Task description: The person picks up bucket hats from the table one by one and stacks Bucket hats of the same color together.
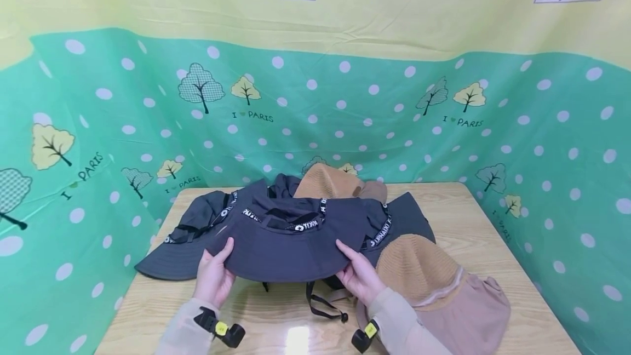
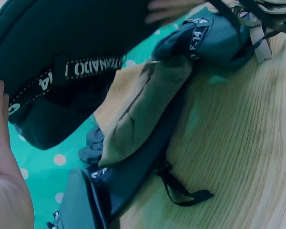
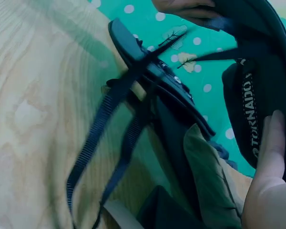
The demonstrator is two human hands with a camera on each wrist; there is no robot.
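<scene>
Both hands hold a dark grey bucket hat up above the table, its wide brim facing me and its lettered band showing. My left hand pinches the left edge of the brim, thumb on top. The right hand pinches the opposite edge the same way. A black chin strap with a toggle hangs below. In the right wrist view, two loose straps dangle from the lifted hat. In the left wrist view the hat fills the upper left.
Another dark hat lies behind at left, and one more at right. A tan hat with a pinkish neck flap lies at front right; another tan hat sits at the back. Patterned green cloth walls the wooden table.
</scene>
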